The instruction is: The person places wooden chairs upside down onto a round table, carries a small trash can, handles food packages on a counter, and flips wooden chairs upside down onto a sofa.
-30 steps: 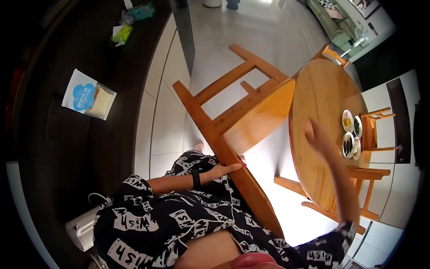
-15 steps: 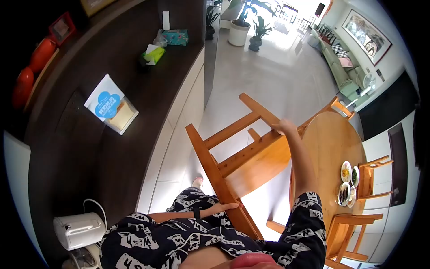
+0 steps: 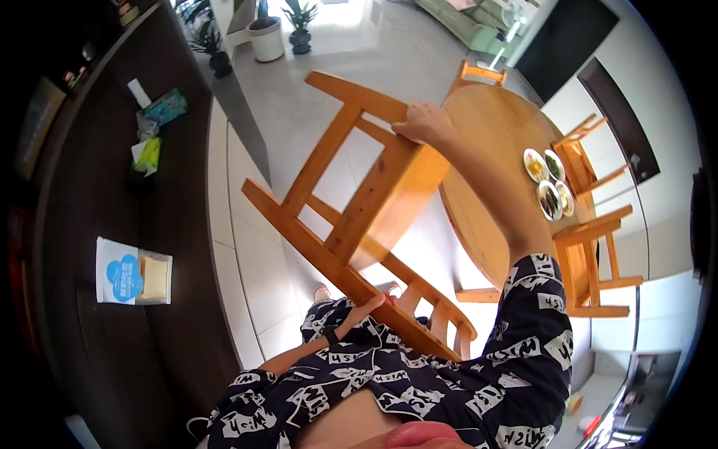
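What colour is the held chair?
The chair is orange-brown wood, seen best in the head view.

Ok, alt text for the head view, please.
A person's left hand and right hand hold a tilted wooden chair beside a round table with four dishes of food. A blue-and-white packet rests on a dark counter.

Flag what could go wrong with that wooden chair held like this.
The wooden chair, tilted close to the wooden dining table, could bump it and jolt the plates of food. The chair's jutting legs might scrape the cabinet doors. If the left hand or right hand slips, it could drop onto the feet below.
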Tool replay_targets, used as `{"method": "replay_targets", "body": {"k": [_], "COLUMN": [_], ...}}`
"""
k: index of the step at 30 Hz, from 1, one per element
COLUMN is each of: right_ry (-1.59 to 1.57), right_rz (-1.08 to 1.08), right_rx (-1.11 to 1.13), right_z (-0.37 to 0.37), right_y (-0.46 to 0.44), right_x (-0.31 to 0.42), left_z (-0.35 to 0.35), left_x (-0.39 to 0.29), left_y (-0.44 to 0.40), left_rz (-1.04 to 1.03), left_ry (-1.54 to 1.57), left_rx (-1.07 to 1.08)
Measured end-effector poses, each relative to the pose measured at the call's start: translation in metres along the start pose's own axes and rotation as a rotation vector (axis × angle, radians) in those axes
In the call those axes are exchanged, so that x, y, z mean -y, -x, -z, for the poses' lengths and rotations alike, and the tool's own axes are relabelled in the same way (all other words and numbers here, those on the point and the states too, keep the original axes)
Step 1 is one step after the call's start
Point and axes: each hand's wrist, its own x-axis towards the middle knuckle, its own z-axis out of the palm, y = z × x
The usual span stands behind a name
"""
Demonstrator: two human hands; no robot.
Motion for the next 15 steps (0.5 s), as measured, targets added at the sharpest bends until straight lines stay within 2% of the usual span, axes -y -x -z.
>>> {"method": "replay_targets", "body": {"k": [4,6,7,10,13,15], "right_ry": [0.072,0.044,0.088,0.007,0.045,-0.001], "right_rz": [0.002,-0.043,0.001,-0.027,-0.014,0.062], "right_rx": [-0.054,-0.084,-0.168,-0.177,-0.183,-0.266], "right_z": [0.038,0.053,0.056,0.077,0.096,0.089], "right_y": [0.009,0.015,0.018,0.030,0.048,0.061], "right_x": [-0.010,-0.016,-0.022,-0.032,-0.034,-0.047], "left_z": [0.005,0.000,-0.005,-0.005,0.018,0.015], "left_x": [-0.002,-0.004,-0.012,-0.019,-0.007,-0.022], "left_y": [-0.025,-0.026,-0.028,-0.037,-0.054,-0.052], "left_rz": [-0.067,-0.084,-0.024,-0.017,-0.053,0.172], "left_ry": [-0.013,0.030,0.216,0.352,0.252,0.478], "left_rx": [0.091,-0.069,-0.172,-0.089,-0.069,-0.164]}}
